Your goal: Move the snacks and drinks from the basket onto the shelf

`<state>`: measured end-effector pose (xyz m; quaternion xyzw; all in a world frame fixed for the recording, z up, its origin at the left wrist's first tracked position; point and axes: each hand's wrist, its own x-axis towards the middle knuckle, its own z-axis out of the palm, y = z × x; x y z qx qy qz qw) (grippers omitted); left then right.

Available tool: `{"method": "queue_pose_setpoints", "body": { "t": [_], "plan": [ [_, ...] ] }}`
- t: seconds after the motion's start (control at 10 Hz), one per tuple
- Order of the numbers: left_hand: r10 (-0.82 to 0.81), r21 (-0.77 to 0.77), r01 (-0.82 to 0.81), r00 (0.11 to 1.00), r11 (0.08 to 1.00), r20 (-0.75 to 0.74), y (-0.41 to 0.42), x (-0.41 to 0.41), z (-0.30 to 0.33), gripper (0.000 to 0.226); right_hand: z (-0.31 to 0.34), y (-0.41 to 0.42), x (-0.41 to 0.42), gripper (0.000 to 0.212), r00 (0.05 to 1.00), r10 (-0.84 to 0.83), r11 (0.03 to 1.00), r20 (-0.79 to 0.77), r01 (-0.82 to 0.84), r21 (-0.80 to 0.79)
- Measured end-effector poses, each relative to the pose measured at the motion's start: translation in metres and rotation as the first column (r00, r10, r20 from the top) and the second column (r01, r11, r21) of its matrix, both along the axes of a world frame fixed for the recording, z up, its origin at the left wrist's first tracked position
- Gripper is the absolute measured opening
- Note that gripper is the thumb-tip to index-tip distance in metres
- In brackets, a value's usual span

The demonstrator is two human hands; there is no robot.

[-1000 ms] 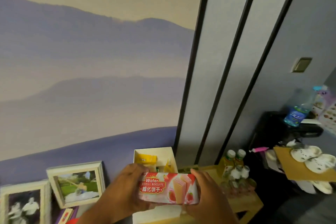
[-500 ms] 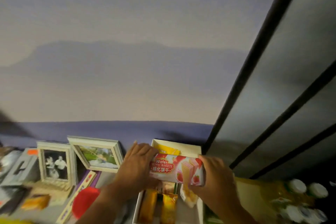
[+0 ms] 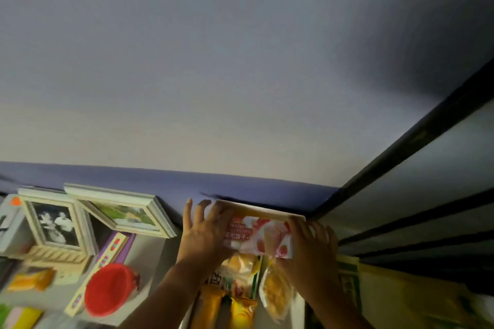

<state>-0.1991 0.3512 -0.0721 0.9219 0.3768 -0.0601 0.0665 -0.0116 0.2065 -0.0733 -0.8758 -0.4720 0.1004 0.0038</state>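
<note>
A pink and white wafer biscuit pack lies lengthwise between both hands, over the far end of a white box that stands against the wall. My left hand holds the pack's left end, its fingers spread toward the wall. My right hand grips the right end. Below the pack, inside the box, lie several yellow and orange snack packets, partly hidden by my forearms.
Two framed photos lean on the wall at the left. In front of them are a red bowl, a long flat game box and an orange packet. Dark vertical strips run on the right.
The view has swung down and left. Both hands carried the wafer pack forward and down over the far end of the white box; the bottles at the right have left the view.
</note>
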Motion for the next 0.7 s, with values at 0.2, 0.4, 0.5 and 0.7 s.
{"method": "queue_pose_setpoints", "body": {
  "t": [0.2,0.4,0.5,0.7],
  "plan": [
    [0.021,0.038,-0.022,0.999,0.999,0.034,-0.006,0.006,0.008,0.092,0.001,-0.003,-0.006,0.098,0.999,-0.017,1.000,0.032,0.018,-0.023],
    [-0.067,0.079,0.066,0.998,0.995,0.011,-0.023,-0.012,0.045,0.083,0.046,-0.017,-0.014,0.103,0.995,-0.055,0.996,0.079,0.049,0.080],
    [-0.036,0.054,0.027,0.987,0.998,0.158,-0.032,-0.017,0.083,0.078,0.087,-0.024,-0.021,0.087,0.988,-0.116,0.978,0.105,0.096,0.185],
    [-0.186,0.084,0.170,0.947,0.982,0.261,-0.040,-0.007,0.160,0.078,0.175,-0.062,-0.048,0.082,0.952,-0.258,0.923,0.166,0.192,0.334]
  ]
}}
